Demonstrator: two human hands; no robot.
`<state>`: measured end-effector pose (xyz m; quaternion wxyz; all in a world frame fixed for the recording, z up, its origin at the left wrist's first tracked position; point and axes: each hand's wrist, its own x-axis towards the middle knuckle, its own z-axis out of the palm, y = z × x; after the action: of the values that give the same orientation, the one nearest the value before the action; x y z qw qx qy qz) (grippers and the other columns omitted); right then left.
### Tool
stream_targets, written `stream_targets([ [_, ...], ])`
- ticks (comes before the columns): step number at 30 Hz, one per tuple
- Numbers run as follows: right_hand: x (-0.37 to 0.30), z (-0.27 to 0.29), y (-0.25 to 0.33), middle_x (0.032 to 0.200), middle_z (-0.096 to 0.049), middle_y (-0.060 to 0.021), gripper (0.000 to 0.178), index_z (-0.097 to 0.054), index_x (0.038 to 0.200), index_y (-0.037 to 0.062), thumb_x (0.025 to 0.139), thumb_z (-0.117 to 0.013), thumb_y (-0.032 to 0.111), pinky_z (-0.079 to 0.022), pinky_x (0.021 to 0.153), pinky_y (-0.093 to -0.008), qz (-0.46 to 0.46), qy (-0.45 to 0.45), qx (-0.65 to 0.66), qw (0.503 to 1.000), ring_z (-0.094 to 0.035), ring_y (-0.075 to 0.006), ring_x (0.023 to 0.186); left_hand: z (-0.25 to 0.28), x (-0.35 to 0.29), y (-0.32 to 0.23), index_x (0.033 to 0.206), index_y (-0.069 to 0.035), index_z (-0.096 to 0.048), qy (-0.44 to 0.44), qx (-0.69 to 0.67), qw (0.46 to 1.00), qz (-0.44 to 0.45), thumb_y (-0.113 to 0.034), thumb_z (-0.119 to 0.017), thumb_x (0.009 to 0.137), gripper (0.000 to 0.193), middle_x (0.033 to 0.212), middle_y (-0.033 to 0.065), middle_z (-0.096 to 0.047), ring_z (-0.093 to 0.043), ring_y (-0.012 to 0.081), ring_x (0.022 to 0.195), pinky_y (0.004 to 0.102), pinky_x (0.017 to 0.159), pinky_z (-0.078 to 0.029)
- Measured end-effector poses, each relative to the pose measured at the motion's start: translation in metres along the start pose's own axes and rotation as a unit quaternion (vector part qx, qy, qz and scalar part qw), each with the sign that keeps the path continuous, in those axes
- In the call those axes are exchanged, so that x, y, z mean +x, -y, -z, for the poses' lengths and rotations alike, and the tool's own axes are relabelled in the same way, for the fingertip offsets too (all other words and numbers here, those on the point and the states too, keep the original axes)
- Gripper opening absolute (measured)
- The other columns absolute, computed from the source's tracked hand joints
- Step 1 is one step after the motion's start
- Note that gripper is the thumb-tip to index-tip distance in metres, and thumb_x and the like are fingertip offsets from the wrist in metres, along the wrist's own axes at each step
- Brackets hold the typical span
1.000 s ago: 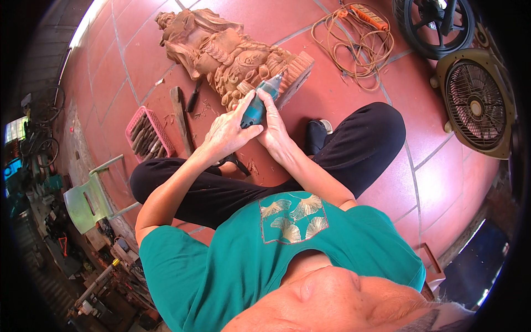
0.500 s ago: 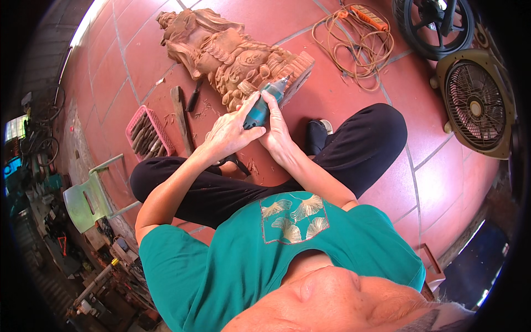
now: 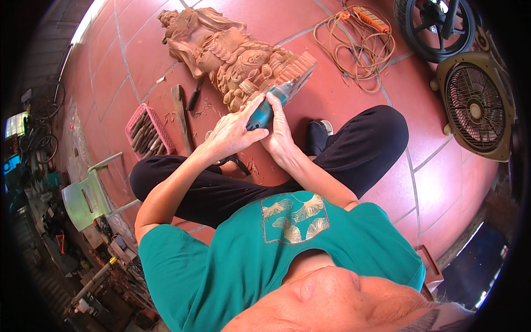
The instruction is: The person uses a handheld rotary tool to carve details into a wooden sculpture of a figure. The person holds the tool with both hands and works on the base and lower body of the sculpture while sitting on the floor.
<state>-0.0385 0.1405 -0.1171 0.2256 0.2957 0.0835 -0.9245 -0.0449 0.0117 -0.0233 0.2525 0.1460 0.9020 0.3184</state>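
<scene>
Both my hands grip a teal die grinder (image 3: 261, 115) with a metal nose. My left hand (image 3: 231, 128) wraps it from the left side. The fingers of my right hand (image 3: 278, 131) close round it from the right. Its nose points away from me, at the near edge of the base of a carved wooden statue (image 3: 235, 58). Whether the tip touches the wood I cannot tell. The statue lies on its side on the floor, its base to the right. It shows deep folds and rounded relief.
Left of my legs are a pink basket (image 3: 164, 130) of wooden-handled tools, a wooden bar (image 3: 181, 117) and a dark-handled tool (image 3: 193, 99). A coiled cord (image 3: 326, 41) with an orange power strip (image 3: 371, 19) lies far right, near a wheel (image 3: 406, 27) and a fan (image 3: 474, 108). A green chair (image 3: 83, 202) stands left.
The die grinder's nose has shifted slightly to the right and toward me along the statue's base, both hands moving with it. The statue stays about where it was.
</scene>
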Motion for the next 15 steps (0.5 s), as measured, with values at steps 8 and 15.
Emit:
stream_targets([
  [8,0.003,0.002,-0.001,0.106,-0.066,-0.0026,0.045,-0.062,0.117,0.0132,0.086,-0.081,0.038,-0.056,0.091,-0.0386,0.005,-0.011,0.010,1.000,-0.066,-0.0183,0.098,0.005,0.000,-0.006,0.159,-0.009,-0.027,0.020,-0.014,1.000,0.015,-0.036,-0.072,0.086,0.090,0.125,0.0305,-0.063,-0.067,0.0455,0.098,0.0449,0.087,-0.052],
  [15,0.006,-0.003,-0.003,0.101,-0.068,-0.0095,0.045,-0.060,0.114,0.0101,0.086,-0.080,0.039,-0.059,0.087,-0.0443,0.013,-0.031,0.005,0.999,-0.069,-0.0263,0.092,-0.002,0.000,0.004,0.159,-0.009,-0.027,-0.015,-0.006,1.000,-0.003,-0.036,-0.072,0.086,0.090,0.118,0.0308,-0.065,-0.068,0.0454,0.097,0.0455,0.086,-0.052],
])
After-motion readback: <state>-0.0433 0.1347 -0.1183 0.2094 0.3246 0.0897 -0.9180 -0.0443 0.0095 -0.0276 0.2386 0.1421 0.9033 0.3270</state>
